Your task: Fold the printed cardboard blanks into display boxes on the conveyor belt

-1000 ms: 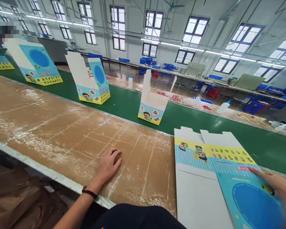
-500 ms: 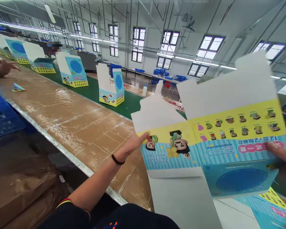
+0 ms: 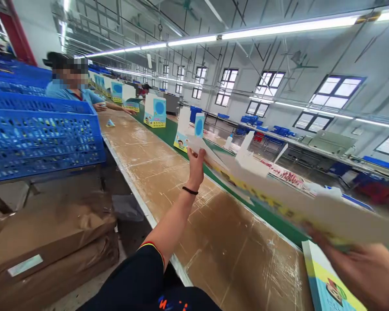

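The workbench (image 3: pixel 233 250) runs long and straight ahead of me. Its top is brown cardboard under shiny, scuffed tape with pale streaks. Along its far edge lies the green conveyor belt (image 3: pixel 168 129), smooth and matte.

On my left stands a blue plastic crate (image 3: pixel 42 134) with open lattice walls; I cannot tell what is in it. Below it sit brown wrapped cartons (image 3: pixel 52 242), creased and boxy, one bearing a pale label.

I hold the flat box blank (image 3: pixel 278 203) in the air over the bench and belt, nearly edge-on, so it shows a white unprinted face and a yellow printed strip. Its flaps are notched and stiff.

A stack of flat blanks (image 3: pixel 327 285) lies on the bench by my right side, printed in blue stripes and yellow with a cartoon face.

Erected display boxes (image 3: pixel 154 111) stand in a row on the belt. They are open-topped, with white backs and a blue circle on the front; their insides are hidden from me.

A co-worker in a light blue shirt (image 3: pixel 81 93) sits further up the bench.

My right hand (image 3: pixel 363 268) grips the blank's near end from below; it is blurred, so the single fingers are unclear. My left hand (image 3: pixel 196 166) is raised, with fingers pinched on the far corner flap. A black band (image 3: pixel 189 190) circles that wrist.

A small blue triangular piece (image 3: pixel 110 123) lies on the bench near the co-worker.
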### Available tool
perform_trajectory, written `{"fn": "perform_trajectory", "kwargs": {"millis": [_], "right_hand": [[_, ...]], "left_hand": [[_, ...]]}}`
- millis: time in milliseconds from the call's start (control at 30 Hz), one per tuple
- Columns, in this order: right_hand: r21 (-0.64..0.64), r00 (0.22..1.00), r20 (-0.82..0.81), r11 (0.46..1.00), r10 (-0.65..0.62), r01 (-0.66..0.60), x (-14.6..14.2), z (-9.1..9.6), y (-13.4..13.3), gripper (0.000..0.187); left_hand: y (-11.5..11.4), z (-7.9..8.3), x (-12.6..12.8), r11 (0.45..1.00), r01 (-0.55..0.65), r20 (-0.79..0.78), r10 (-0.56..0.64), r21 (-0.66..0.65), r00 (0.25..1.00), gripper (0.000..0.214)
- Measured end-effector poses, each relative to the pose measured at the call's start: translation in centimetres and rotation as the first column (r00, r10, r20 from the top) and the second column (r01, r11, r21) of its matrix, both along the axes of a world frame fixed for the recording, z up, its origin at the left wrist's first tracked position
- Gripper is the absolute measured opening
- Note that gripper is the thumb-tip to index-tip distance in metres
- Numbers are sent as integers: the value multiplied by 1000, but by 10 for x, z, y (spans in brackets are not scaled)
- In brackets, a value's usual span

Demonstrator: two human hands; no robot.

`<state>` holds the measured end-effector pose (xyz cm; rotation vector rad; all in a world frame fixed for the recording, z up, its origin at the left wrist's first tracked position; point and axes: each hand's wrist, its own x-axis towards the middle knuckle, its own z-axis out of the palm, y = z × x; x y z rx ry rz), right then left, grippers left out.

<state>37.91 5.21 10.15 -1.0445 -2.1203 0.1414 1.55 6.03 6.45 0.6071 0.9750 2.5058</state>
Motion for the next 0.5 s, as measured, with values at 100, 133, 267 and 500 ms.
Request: {"fn": "perform_trajectory", "kwargs": {"millis": [100, 133, 267, 500], "right_hand": [[-111, 981, -48, 975, 187, -192, -33, -14, -24, 55], [-120, 977, -72, 971, 200, -208, -39, -21, -29, 49], [130, 956, 25, 948, 291, -292, -44, -45, -29, 35], [445, 960, 103, 851, 261, -279, -24, -50, -3, 65]], "left_hand": [[-1, -8, -2, 998, -56, -27, 56, 14, 998, 96], [-1, -11, -3, 998, -60, -33, 60, 13, 998, 110], [-1, -21, -6, 999, -13, -122, 7, -42, 993, 138], [-28, -3, 5, 966, 239, -437, -175, 96, 882, 101]]}}
